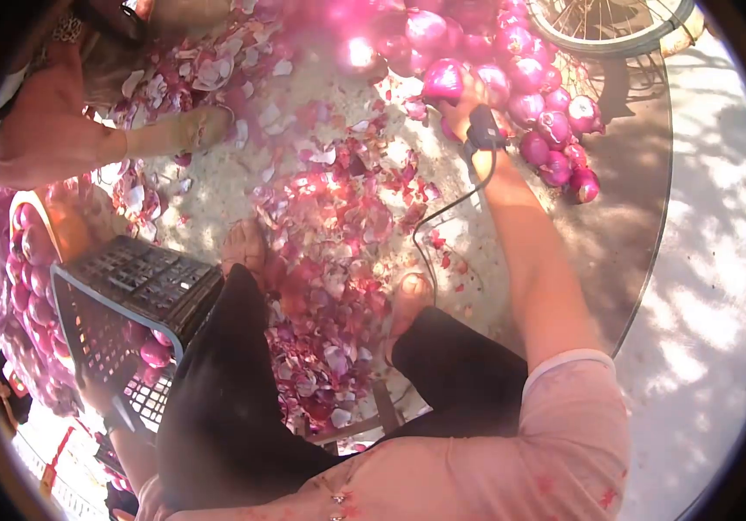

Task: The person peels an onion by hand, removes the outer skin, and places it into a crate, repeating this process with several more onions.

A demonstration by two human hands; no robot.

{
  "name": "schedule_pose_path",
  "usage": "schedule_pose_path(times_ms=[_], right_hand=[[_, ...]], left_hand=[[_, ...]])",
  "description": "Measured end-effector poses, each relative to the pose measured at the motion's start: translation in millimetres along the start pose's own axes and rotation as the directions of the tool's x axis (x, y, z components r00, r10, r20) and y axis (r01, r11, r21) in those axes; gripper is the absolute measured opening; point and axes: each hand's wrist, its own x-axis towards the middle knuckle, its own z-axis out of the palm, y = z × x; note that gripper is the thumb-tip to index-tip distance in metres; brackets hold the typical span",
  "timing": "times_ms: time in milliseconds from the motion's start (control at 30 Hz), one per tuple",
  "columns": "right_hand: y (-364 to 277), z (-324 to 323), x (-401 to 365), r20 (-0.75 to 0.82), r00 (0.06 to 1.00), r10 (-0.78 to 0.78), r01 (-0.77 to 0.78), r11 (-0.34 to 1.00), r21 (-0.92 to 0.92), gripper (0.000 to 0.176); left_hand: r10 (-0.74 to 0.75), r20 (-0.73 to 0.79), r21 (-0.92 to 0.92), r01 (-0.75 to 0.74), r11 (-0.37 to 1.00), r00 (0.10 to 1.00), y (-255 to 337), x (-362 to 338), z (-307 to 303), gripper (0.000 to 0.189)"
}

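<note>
My right hand (463, 106) reaches forward to the onion heap, its fingers closed around a red onion (443, 80). A black strap with a cable (429, 227) sits on that wrist. Low on the left, my left hand (98, 392) is beside the black plastic crate (184, 300), against or close to its side; its fingers are hard to make out. The crate is tilted, and a few red onions (155, 352) show inside it. More red onions (553, 128) lie heaped on the ground around and past my right hand.
Loose onion skins (329, 234) cover the ground between my feet. Another person's arm (156, 139) reaches in at upper left. An orange container (43, 224) and bagged onions (21, 295) are left of the crate. A bicycle wheel (607, 42) stands at top right.
</note>
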Motion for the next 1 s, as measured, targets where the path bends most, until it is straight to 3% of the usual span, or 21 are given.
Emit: schedule_pose_path(times_ms=[33, 67, 100, 167, 200, 233, 300, 367, 400, 467, 533, 600, 667, 700, 800, 833, 867, 900, 933, 967, 1000], right_hand=[[5.7, 6.4, 9.2, 0.062, 0.997, -0.052, 0.058, 0.993, -0.100, 0.088], [7.5, 9.1, 12.3, 0.055, 0.997, -0.047, 0.052, 0.994, -0.092, 0.088], [7.7, 10.7, 15.8, 0.115, 0.992, -0.059, 0.081, 0.977, -0.197, 0.089], [10.2, 12.6, 29.9, 0.190, 0.981, -0.048, 0.119, 0.916, -0.383, 0.087], [7.4, 12.3, 35.4, 0.184, 0.982, -0.047, 0.115, 0.919, -0.377, 0.087], [3.2, 11.9, 38.8, 0.199, 0.978, -0.056, 0.138, 0.895, -0.424, 0.077], [15.2, 31.5, 44.3, 0.153, 0.977, -0.150, 0.209, 0.824, -0.526, 0.048], [16.4, 34.7, 41.6, 0.186, 0.969, -0.165, 0.241, 0.808, -0.538, 0.046], [15.3, 36.3, 42.5, 0.211, 0.960, -0.184, 0.273, 0.791, -0.548, 0.044], [17.1, 46.1, 37.1, 0.195, 0.960, -0.202, 0.278, 0.780, -0.560, 0.048], [9.9, 48.4, 28.8, 0.236, 0.960, -0.152, 0.248, 0.854, -0.458, 0.048], [6.5, 39.7, 25.8, 0.241, 0.960, -0.140, 0.225, 0.898, -0.377, 0.060], [-4.1, 22.0, 22.1, 0.348, 0.933, -0.096, 0.190, 0.951, -0.245, 0.084], [-10.9, 13.5, 19.4, 0.381, 0.922, -0.066, 0.147, 0.971, -0.190, 0.102], [-42.3, -14.1, 7.7, 0.398, 0.918, -0.005, 0.003, 1.000, 0.005, 0.094], [-49.3, -23.0, 5.1, 0.430, 0.902, 0.034, -0.118, 0.978, 0.172, 0.094], [-59.8, -29.1, -0.5, 0.447, 0.894, 0.033, -0.188, 0.933, 0.306, 0.088], [-56.7, -10.5, -9.8, 0.490, 0.871, -0.039, -0.320, 0.712, 0.625, 0.082], [-75.8, -10.7, -16.9, 0.505, 0.854, -0.122, -0.433, 0.368, 0.823, 0.076], [-89.7, -19.0, -32.8, 0.648, 0.752, -0.123, -0.652, 0.008, 0.758, 0.066], [-107.5, -29.0, -41.6, 0.677, 0.659, -0.327, -0.749, -0.203, 0.630, 0.062]], left_hand=[[-0.075, -0.084, 0.078, 0.081, 0.994, 0.994, -106.6, -20.6, -50.3, 0.038], [-0.290, -0.162, -0.582, 0.146, 0.800, 0.943, -13.7, 21.0, -80.4, 0.036], [-0.568, 0.041, -0.805, 0.364, 0.468, 0.822, 7.0, 57.6, -104.2, 0.033], [-0.393, 0.064, -0.904, 0.220, 0.368, 0.917, 91.5, 103.6, -131.6, 0.032], [-0.366, 0.142, -0.953, 0.228, 0.202, 0.920, 123.5, 118.1, -132.0, 0.029], [-0.348, 0.101, -0.923, 0.218, 0.316, 0.932, 189.3, 136.3, -159.8, 0.028], [-0.132, 0.090, -0.901, 0.137, 0.412, 0.987, 215.7, 150.8, -153.5, 0.027], [0.050, 0.137, -0.933, 0.112, 0.342, 0.989, 242.3, 161.1, -139.7, 0.026], [0.070, 0.147, -0.969, 0.130, 0.208, 0.987, 263.3, 164.3, -135.2, 0.022], [0.199, 0.249, -0.968, 0.237, 0.084, 0.948, 289.7, 166.6, -135.7, 0.022], [0.321, 0.322, -0.945, 0.321, 0.057, 0.890, 302.9, 170.3, -130.2, 0.023], [0.373, 0.352, -0.934, 0.350, 0.075, 0.859, 308.7, 175.4, -124.4, 0.025], [0.477, 0.410, -0.910, 0.382, 0.160, 0.777, 317.1, 179.2, -127.6, 0.027], [0.517, 0.386, -0.918, 0.375, 0.131, 0.764, 317.6, 179.9, -121.3, 0.034], [0.528, 0.450, -0.888, 0.423, 0.181, 0.720, 318.3, 184.7, -110.7, 0.036], [0.551, 0.452, -0.886, 0.424, 0.186, 0.702, 321.8, 186.7, -111.0, 0.039], [0.597, 0.457, -0.878, 0.441, 0.185, 0.659, 323.9, 189.8, -105.6, 0.046], [0.618, 0.427, -0.891, 0.423, 0.164, 0.661, 327.8, 189.9, -99.7, 0.053], [0.636, 0.397, -0.903, 0.404, 0.144, 0.661, 333.0, 189.7, -94.7, 0.060], [0.657, 0.355, -0.921, 0.371, 0.122, 0.665, 339.1, 191.1, -91.3, 0.067], [0.677, 0.312, -0.936, 0.338, 0.099, 0.667, 346.0, 193.0, -89.5, 0.075]])
